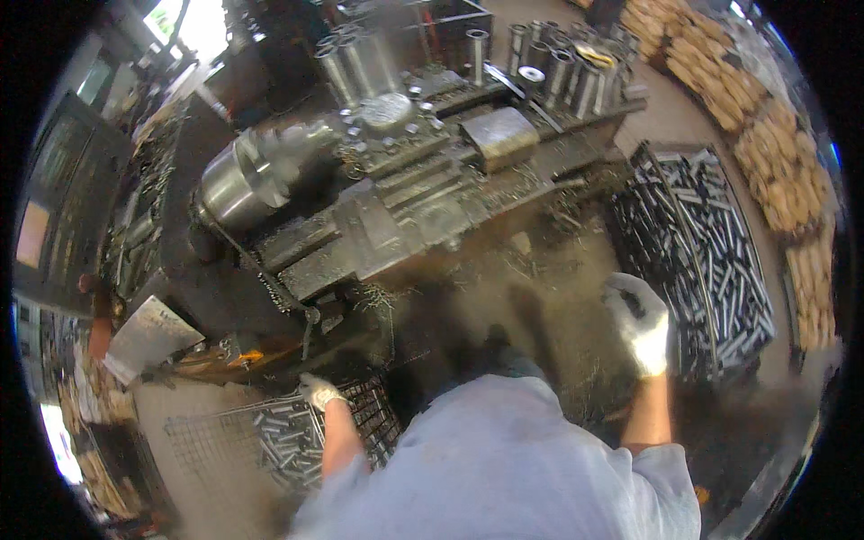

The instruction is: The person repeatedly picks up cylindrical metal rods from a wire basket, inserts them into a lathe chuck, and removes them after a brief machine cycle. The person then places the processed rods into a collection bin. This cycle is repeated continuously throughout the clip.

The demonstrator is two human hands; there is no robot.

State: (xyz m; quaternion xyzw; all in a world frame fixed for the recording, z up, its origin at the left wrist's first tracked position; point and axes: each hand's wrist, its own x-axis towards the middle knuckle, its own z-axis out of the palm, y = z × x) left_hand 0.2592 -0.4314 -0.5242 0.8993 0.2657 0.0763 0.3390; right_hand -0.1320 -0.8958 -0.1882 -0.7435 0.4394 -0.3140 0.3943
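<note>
My left hand point(320, 394), in a pale glove, is at the lower left, over the rim of a wire basket point(202, 434) of metal tubes point(290, 436). Its fingers look closed, and what they hold is too small to make out. A thin lever point(307, 337) hangs from the lathe just above them. On the right, my gloved right hand point(641, 324) is raised beside a large wire crate point(677, 211) full of short metal tubes point(724, 243). Its fingers curve loosely apart from the thumb, with nothing visible between them.
A lathe point(387, 220) spans the front, its chuck point(238, 184) at left, blurred near the jaws. Bigger metal cylinders point(558, 67) stand at its far right end. Metal shavings point(382, 297) hang along the near edge. Filled sacks point(778, 153) are stacked at far right.
</note>
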